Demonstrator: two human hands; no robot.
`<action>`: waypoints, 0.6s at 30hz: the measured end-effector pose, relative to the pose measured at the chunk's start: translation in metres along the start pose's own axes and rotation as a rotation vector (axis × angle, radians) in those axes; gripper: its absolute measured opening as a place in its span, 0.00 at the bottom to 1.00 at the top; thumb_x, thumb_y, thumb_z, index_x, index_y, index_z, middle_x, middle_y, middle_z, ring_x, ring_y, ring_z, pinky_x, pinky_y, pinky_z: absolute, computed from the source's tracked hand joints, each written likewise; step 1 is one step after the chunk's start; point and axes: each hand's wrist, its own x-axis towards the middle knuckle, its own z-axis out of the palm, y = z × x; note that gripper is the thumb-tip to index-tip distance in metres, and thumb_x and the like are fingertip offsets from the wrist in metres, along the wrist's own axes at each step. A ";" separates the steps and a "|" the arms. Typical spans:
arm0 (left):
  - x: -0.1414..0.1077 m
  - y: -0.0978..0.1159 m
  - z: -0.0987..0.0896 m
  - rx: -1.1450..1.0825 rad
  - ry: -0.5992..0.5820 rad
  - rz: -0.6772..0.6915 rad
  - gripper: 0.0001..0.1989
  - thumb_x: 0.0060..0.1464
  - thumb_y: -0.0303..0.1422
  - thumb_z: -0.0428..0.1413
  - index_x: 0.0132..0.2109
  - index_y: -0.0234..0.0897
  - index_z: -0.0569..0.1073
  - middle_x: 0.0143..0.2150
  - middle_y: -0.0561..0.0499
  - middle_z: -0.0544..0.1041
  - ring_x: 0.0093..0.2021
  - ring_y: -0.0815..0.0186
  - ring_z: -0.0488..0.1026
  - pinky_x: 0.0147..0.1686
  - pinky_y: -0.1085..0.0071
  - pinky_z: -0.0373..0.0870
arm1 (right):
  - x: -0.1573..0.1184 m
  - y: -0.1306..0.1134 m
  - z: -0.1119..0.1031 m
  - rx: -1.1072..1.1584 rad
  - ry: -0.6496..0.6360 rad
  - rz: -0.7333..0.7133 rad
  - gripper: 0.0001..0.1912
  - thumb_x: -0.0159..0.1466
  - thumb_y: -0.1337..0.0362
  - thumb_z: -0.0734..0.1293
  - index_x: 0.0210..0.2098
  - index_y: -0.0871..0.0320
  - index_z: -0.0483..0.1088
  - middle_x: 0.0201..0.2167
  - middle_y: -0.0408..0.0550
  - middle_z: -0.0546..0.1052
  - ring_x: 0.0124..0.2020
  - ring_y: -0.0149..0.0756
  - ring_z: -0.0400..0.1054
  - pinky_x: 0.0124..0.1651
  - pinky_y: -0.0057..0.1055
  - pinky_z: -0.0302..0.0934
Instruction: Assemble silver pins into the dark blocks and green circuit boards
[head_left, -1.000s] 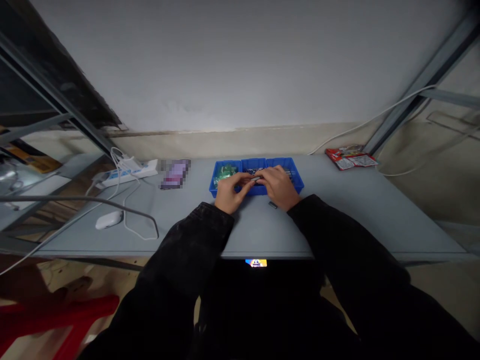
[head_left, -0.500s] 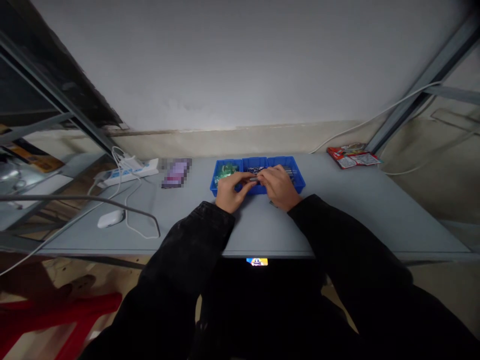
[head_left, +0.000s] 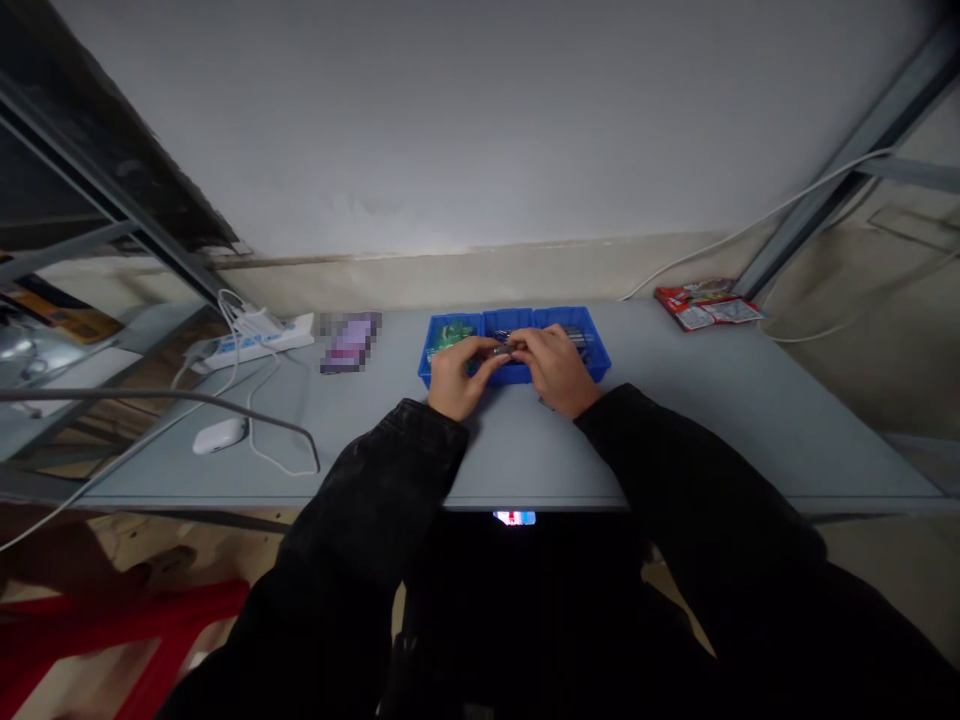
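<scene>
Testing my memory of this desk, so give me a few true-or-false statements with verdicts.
The blue tray has three compartments. True.
The green item lies in the compartment nearest the right hand. False: it lies in the end compartment nearest the left hand.
Both hands are over the tray, their fingers close together. True.
The power strip sits to the right of the tray. False: it sits to the left of the tray, near the far edge of the table.
</scene>
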 end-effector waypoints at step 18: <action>0.000 0.000 0.000 0.005 0.031 0.047 0.08 0.63 0.36 0.63 0.43 0.35 0.80 0.37 0.50 0.83 0.34 0.68 0.79 0.38 0.71 0.76 | 0.000 -0.002 -0.002 -0.021 0.012 -0.007 0.07 0.74 0.63 0.61 0.48 0.56 0.68 0.40 0.50 0.79 0.41 0.43 0.72 0.48 0.40 0.56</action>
